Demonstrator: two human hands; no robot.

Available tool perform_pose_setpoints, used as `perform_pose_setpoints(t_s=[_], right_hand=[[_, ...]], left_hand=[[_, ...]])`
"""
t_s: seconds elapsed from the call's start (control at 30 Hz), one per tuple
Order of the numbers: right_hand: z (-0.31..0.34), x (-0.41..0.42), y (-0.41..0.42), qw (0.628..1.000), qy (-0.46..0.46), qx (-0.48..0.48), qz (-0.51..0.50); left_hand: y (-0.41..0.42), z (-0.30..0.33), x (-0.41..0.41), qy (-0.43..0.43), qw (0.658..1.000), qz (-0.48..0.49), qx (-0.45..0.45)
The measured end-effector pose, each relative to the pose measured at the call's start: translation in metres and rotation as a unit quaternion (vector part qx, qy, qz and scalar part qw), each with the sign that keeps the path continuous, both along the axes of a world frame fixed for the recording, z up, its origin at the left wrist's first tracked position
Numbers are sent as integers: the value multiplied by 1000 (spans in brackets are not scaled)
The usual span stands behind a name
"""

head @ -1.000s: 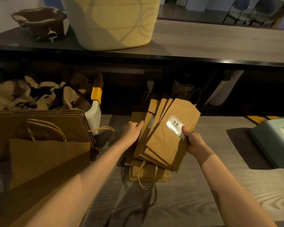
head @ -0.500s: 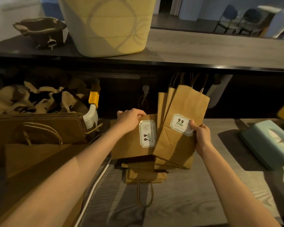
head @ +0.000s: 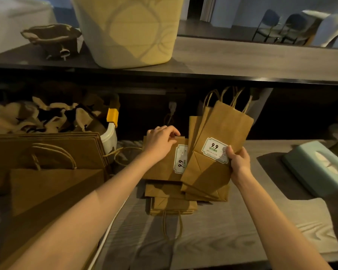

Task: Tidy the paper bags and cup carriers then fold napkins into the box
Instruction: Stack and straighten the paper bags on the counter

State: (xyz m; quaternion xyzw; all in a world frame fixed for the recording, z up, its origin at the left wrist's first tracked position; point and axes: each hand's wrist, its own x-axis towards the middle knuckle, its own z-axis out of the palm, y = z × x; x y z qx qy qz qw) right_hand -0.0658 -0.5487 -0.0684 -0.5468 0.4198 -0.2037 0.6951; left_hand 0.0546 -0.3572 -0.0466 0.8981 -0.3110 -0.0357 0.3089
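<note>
We saw two bare forearms reaching out over a grey wood-grain desk [head: 222, 236]. Nearest us, a flat paper bag [head: 172, 206] lay on the desk with its twine handle trailing toward us, under a loose pile of others. The right hand [head: 239, 162] gripped a fanned bunch of small brown bags [head: 219, 151], tilted up with handles pointing away — the thumb pressed on a white "9.9" label. The left hand [head: 160, 142] curled its fingers over the top edge of another labelled bag [head: 164, 162] lying sideways on the pile, just beside the bunch. To the left stood a stack of larger brown bags [head: 47, 152], and behind them a white bin of cup carriers [head: 47, 115]. At right sat a pale green tissue box [head: 318, 164]. Farther back, on the upper shelf [head: 242, 59], stood a cream tub [head: 129, 30].
</note>
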Motion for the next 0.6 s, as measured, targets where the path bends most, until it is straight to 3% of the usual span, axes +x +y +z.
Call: perform_pose_setpoints(t_s=[0.1,0.2,0.27,0.33,0.4,0.47,0.6], right_hand=[[-9,-2,4,999,15,-19,-23],[-18,-5,7,999,29,-9,-33],[-23,-5,9,999,32,4,-39],[-25,-5,12,998,28,20,-44],[-27,-5,15,997,18,51,-52],[-26,-5,17,995,8,85,-59],[-23,-4,19,993,2,103,-52]], left_hand=[[8,-15,-3,25,999,29,-27],[16,-26,-11,180,977,105,-51],[22,-32,-16,353,922,150,-56],[30,-34,-19,517,838,168,-55],[37,-42,-22,614,772,159,-39],[37,-50,-23,667,723,168,-64],[28,-53,-26,695,669,209,-160]])
